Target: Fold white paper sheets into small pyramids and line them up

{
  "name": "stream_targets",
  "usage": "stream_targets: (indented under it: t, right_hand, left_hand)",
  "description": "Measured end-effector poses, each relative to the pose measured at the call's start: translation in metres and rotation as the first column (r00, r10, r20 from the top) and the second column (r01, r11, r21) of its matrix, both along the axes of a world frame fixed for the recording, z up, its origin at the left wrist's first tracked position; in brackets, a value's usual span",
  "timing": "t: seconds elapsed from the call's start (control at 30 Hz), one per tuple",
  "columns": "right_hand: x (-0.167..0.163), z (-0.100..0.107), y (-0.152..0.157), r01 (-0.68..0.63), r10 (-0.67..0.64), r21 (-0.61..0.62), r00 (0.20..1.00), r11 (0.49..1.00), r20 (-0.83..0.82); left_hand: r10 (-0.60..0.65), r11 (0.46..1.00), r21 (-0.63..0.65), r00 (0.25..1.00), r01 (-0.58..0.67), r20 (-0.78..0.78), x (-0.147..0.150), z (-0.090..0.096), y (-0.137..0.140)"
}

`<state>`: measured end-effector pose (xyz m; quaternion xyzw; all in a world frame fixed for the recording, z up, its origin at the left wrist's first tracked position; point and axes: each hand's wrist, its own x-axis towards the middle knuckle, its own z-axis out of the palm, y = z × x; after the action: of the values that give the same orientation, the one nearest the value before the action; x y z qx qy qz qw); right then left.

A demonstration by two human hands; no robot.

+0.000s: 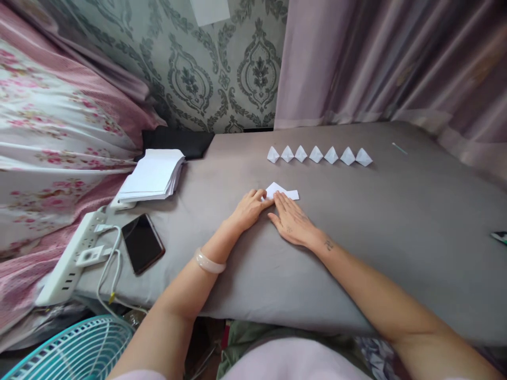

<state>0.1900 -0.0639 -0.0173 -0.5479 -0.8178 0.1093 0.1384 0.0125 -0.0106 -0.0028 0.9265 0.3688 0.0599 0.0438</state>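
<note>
A partly folded sheet of white paper (276, 188) lies on the grey cloth, with a peaked top and a narrow flap sticking out to the right. At its left end my left hand (251, 207) has curled fingers, with thumb and index finger on the paper. My right hand (291, 217) lies flat, its fingers stretched out together and their tips pressing the lower edge of the sheet. Both hands cover part of the paper's near side. Beyond them stand several small folded white paper pieces (316, 154) in a row.
At the left are a stack of white paper (152, 173), a black item (176, 141), a phone (143, 244) and a power strip (71, 258) with white cables. A turquoise fan (75, 353) stands below the table's near left edge. A thin stick (400, 148) lies far right.
</note>
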Motion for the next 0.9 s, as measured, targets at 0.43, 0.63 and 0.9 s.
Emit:
stream_targets:
  t: [0.43,0.63,0.9]
  right_hand:
    - [-0.001,-0.001,0.002,-0.010,0.005,0.057,0.997,0.998,0.083]
    - [0.002,-0.004,0.003,0.057,-0.061,0.065,0.997,0.996,0.055]
    - [0.022,0.005,0.004,0.157,-0.158,0.017,0.978,0.987,0.135]
  left_hand:
    - [0.204,0.978,-0.032,0.979,-0.204,-0.027,-0.020,0.004,-0.030]
    - [0.263,0.964,-0.039,0.965,-0.262,0.010,-0.023,0.001,-0.032]
    - [0.265,0.964,-0.033,0.963,-0.264,0.055,-0.022,0.005,-0.036]
